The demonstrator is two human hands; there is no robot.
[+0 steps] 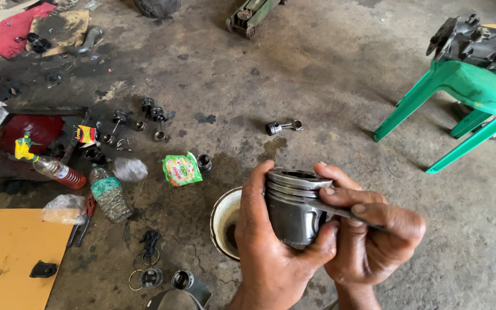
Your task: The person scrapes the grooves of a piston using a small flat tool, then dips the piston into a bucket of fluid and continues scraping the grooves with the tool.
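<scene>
A grey metal piston (pixel 294 204) with ring grooves is held in front of me, crown tilted away. My left hand (pixel 271 252) wraps around its left side and underside. My right hand (pixel 368 235) grips a thin flat metal strip (pixel 322 205) laid against the piston's ring groove, thumb and fingers pinching it. A white bowl (pixel 220 221) with dark liquid sits on the floor just behind my left hand.
Several pistons with connecting rods (pixel 282 126) (pixel 144 117) lie on the oily concrete floor. Plastic bottles (pixel 110 195) (pixel 58 170), a green packet (pixel 182 169), pliers (pixel 84 221) and rings (pixel 144 275) lie left. A green plastic stool (pixel 466 92) carries an engine part (pixel 483 43). A green jack (pixel 251 14) stands far off.
</scene>
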